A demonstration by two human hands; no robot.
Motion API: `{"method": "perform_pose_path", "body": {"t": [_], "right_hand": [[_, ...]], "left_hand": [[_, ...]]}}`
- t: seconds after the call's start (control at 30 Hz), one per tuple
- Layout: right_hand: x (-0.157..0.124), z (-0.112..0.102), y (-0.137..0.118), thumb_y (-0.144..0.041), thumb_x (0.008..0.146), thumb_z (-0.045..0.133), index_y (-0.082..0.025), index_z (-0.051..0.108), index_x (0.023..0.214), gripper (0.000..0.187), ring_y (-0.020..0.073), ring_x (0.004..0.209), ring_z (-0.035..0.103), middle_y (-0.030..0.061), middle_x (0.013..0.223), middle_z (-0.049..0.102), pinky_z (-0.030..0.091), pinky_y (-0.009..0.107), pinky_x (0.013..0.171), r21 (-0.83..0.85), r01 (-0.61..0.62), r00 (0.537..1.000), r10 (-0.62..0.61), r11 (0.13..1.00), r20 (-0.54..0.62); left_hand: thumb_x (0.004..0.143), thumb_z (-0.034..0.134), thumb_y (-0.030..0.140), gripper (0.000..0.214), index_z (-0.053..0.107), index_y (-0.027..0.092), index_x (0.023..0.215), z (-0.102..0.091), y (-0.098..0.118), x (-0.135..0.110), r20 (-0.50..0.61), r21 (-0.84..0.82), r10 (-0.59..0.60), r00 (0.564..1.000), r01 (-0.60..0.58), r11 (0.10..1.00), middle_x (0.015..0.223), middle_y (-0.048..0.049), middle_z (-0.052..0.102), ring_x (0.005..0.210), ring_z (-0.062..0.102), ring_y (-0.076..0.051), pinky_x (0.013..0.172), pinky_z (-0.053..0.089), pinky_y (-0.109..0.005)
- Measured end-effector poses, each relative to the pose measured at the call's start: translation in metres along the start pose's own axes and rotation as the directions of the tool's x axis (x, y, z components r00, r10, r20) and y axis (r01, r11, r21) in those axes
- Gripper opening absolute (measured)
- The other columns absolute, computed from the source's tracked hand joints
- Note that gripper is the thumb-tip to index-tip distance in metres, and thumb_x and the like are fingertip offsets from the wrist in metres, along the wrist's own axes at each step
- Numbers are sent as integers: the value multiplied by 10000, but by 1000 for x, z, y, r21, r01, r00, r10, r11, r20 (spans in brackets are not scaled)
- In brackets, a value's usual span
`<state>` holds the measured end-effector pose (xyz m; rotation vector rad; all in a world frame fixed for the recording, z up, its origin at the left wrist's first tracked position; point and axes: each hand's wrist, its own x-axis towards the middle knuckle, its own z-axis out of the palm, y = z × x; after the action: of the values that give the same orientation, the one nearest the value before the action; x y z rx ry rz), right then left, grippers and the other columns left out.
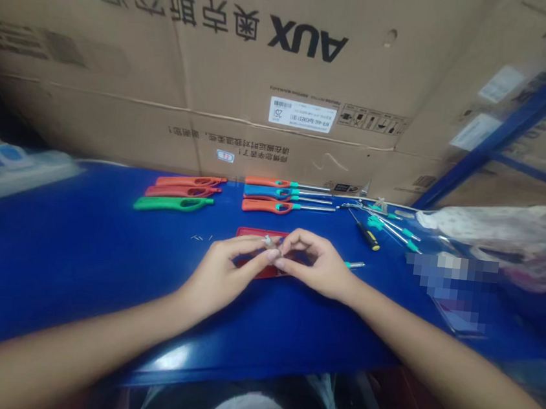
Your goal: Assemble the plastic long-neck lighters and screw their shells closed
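The left hand (220, 270) and right hand (318, 264) pinched one small pale part (269, 243) narrowly, just above a red casing (253, 233); wrists resting on the table (77, 255) would have steadied it.

A tiny pale part (268, 242), too small to make out, is pinched between the fingertips of the left hand (220, 270) and the right hand (318, 264). Beneath it a red lighter casing (250, 233) lies flat, running nine to three o'clock, mostly covered by both hands.
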<state>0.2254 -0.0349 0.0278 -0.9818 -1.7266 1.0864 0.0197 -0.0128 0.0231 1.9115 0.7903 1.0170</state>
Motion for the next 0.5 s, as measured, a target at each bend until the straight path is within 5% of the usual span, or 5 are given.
{"method": "perform_pose_path", "body": {"t": [0.17, 0.33, 0.5], "right_hand": [[-4, -21, -2, -245, 897, 685, -187, 664, 994, 115, 159, 909, 622, 51, 984, 679, 497, 299, 832, -449, 227, 972, -171, 864, 163], [-5, -35, -1, -273, 874, 724, -177, 656, 1018, 186, 154, 872, 612, 45, 983, 663, 494, 279, 785, -506, 238, 939, -63, 829, 338], [-7, -29, 6, -174, 894, 670, -178, 657, 998, 104, 149, 926, 629, 41, 1016, 670, 490, 262, 814, -519, 235, 929, -34, 822, 368]], "left_hand": [[908, 685, 359, 234, 764, 189, 1049, -1, 0, -1, -60, 6, -19, 998, 19, 1000, 1053, -45, 781, 959, 726, -196, 901, 562, -279], [889, 713, 320, 159, 751, 186, 966, -5, -1, 1, -52, 112, 58, 997, -52, 992, 960, -33, 750, 868, 690, -160, 799, 543, -243], [871, 736, 299, 117, 744, 196, 925, -7, -6, 1, 20, 168, 55, 998, -58, 984, 915, -21, 724, 791, 658, -141, 714, 510, -236]]}}
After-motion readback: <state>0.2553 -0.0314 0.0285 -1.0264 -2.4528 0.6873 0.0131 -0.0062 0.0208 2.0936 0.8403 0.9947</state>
